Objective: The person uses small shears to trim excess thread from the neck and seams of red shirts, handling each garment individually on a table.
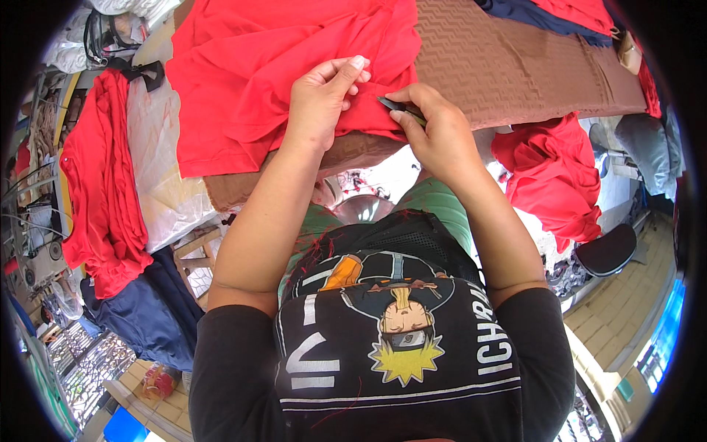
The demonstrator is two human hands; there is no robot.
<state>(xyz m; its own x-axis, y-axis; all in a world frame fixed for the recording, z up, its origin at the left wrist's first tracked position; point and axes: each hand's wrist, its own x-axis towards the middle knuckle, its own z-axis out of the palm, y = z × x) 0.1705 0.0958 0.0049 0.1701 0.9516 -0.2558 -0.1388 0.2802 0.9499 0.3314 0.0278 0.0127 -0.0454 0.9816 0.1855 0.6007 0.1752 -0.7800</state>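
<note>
A red garment [236,81] lies spread and creased over the brown-covered table in front of me. My left hand [324,99] is raised over its near right part, thumb and fingers pinched together. What that pinch holds, if anything, is too small to make out. Close to its right, my right hand [438,129] is closed around a small dark pointed cutting tool [388,103], which looks like thread snips. The tool's tip points left, toward my left hand, just over the red cloth. Most of its body is hidden in my fingers.
Brown patterned cloth [515,66] covers the table. Red fabric [552,177] hangs at the right above a black stool seat [606,250]. More red cloth [107,184] drapes at the left, over dark blue fabric [151,313]. Navy and red pieces lie at the far right.
</note>
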